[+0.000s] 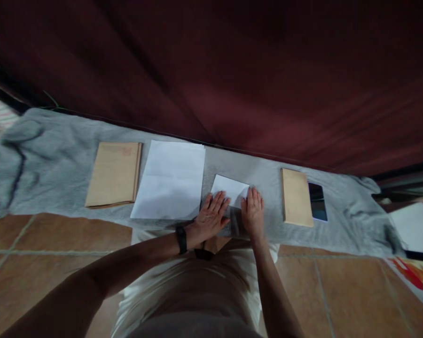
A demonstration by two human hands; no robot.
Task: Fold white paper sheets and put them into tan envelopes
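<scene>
No grip: the left hand (211, 217) and right hand (253, 212) lie flat, pressing the folded paper (231, 190); white sheets (171, 180) and envelopes (114, 174) wait unhandled.

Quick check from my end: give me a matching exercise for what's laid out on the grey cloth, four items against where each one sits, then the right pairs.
Things:
1. folded white paper
2. large white sheet
3. phone
4. tan envelope stack

Places:
A. farthest left on the grey cloth
B. beside the tan envelope on the right
C. under the left hand and right hand
D. between the envelope stack and the folded paper

Pairs: 1-C, 2-D, 3-B, 4-A
</scene>
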